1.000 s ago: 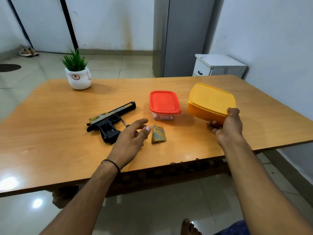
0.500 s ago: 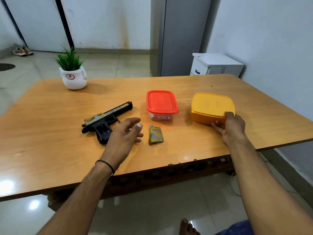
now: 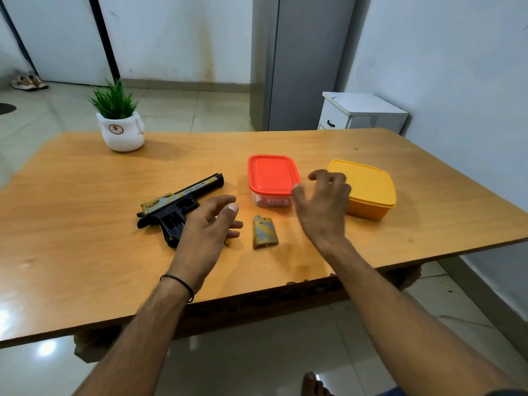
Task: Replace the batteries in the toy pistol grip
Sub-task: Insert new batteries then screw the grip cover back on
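The right hand, fingers apart, empty, should pry the red lid just left; the slack, empty left hand braces.

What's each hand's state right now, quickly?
The left hand is open, holding nothing.
The right hand is open, fingers loosely curled, holding nothing.

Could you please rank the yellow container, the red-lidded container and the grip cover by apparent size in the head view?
1. yellow container.
2. red-lidded container, slightly smaller, though the right hand covers part of both.
3. grip cover, clearly smallest.
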